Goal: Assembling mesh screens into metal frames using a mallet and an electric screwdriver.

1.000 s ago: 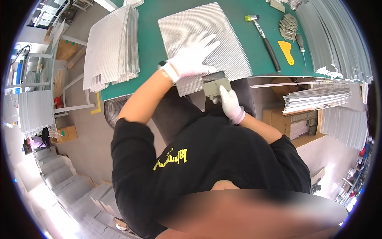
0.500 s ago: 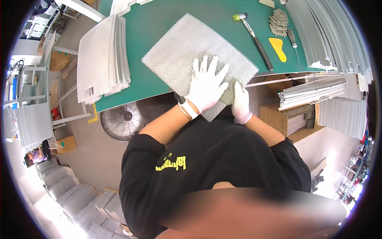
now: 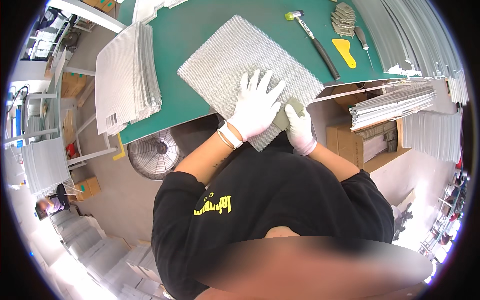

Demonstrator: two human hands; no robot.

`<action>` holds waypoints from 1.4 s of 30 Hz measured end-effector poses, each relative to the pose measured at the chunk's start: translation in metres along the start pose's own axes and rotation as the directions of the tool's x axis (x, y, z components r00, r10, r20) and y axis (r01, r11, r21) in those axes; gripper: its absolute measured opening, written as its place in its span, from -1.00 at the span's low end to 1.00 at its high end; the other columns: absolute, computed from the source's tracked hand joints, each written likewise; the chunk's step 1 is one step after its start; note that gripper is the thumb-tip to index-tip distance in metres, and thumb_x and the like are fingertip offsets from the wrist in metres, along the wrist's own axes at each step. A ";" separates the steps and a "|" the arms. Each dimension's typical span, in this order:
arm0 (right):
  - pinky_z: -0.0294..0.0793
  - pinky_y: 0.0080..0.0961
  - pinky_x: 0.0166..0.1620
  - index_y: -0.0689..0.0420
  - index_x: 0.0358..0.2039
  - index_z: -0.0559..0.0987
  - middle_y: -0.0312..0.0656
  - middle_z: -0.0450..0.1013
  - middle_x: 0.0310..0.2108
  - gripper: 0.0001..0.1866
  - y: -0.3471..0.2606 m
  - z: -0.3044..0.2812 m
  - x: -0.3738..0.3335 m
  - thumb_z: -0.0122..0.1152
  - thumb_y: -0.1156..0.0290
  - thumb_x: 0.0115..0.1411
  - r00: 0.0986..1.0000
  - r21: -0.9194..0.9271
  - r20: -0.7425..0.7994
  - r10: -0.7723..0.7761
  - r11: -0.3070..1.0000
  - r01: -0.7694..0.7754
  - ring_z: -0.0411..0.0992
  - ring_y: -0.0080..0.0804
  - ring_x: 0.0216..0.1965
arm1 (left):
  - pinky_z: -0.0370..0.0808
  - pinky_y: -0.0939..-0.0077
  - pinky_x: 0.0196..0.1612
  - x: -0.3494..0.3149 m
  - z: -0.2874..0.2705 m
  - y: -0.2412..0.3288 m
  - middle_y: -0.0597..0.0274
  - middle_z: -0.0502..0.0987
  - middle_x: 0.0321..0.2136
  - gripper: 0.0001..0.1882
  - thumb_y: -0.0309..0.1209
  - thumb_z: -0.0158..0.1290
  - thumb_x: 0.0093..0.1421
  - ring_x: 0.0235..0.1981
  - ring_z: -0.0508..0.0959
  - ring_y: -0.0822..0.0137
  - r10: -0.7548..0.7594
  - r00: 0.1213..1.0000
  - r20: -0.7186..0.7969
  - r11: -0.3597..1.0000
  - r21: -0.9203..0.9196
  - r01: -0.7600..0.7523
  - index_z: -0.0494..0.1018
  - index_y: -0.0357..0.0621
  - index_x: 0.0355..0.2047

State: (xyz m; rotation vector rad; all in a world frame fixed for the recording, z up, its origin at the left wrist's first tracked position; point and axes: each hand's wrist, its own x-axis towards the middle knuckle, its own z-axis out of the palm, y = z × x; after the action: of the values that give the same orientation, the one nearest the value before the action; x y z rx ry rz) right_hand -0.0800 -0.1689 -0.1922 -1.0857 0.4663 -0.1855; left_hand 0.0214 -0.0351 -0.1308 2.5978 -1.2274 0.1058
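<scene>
A silvery mesh sheet [image 3: 240, 55] lies turned cornerwise on the green table [image 3: 200, 15], its near corner jutting past the front edge toward my body. My left hand [image 3: 256, 106], in a white glove, rests flat on the mesh with its fingers spread. At the sheet's near right edge, my gloved right hand [image 3: 301, 132] grips a flat grey-green piece [image 3: 281, 119] with a notched end. That piece lies against the mesh edge; the glove hides part of it, and its exact kind cannot be made out.
Stacked mesh sheets [image 3: 122, 75] stand left on the table. Beyond the sheet, to the right, are a hammer [image 3: 319, 49], a yellow scraper [image 3: 344, 53], a screwdriver [image 3: 361, 37] and small grey-green parts [image 3: 343, 20]. A floor fan [image 3: 155, 152] stands below; a cardboard box [image 3: 345, 149] is at right.
The grey-green piece has turned and shows more above my right fingers, which have shifted slightly down and left. My left hand stays flat on the mesh. The whole view has moved a little.
</scene>
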 end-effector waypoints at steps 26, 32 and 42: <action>0.30 -0.56 -0.48 -0.01 -0.14 0.48 -0.40 0.38 -0.46 -0.81 0.034 -0.215 0.131 0.29 0.32 0.29 0.853 0.109 -0.458 0.252 0.968 -0.227 0.33 -0.56 -0.49 | 0.16 0.00 0.33 0.018 -0.020 -0.062 0.01 0.40 0.18 -0.43 -0.27 0.08 0.15 0.25 0.32 -0.08 0.156 0.986 -0.062 0.981 -0.109 -0.162 0.36 -0.21 0.17; 0.28 -0.59 -0.48 0.07 -0.21 0.49 -0.34 0.46 -0.45 -0.76 0.032 -0.200 0.115 0.38 0.32 0.24 0.925 0.156 -0.312 0.219 0.972 -0.178 0.37 -0.56 -0.49 | 0.20 0.00 0.30 0.023 -0.016 -0.043 -0.02 0.44 0.08 -0.46 -0.23 0.18 0.08 0.17 0.38 -0.08 0.077 0.985 -0.151 0.995 -0.054 -0.086 0.44 -0.23 0.03; 0.39 -0.53 -0.38 -0.03 -0.26 0.49 -0.36 0.44 -0.43 -0.84 0.028 -0.179 0.095 0.35 0.37 0.25 0.937 0.202 -0.237 0.257 0.956 -0.211 0.40 -0.50 -0.45 | 0.41 0.11 0.02 0.041 -0.009 -0.043 0.12 0.55 -0.17 -0.67 -0.18 0.26 0.02 -0.09 0.50 0.05 -0.103 0.978 -0.183 0.985 -0.152 0.076 0.57 -0.11 -0.29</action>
State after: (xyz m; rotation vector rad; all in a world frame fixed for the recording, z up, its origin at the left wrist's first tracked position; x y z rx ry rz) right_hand -0.0784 -0.3351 -0.3112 -0.8285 0.7985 -0.1546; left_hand 0.0816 -0.0374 -0.1241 2.4490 -1.0114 0.2330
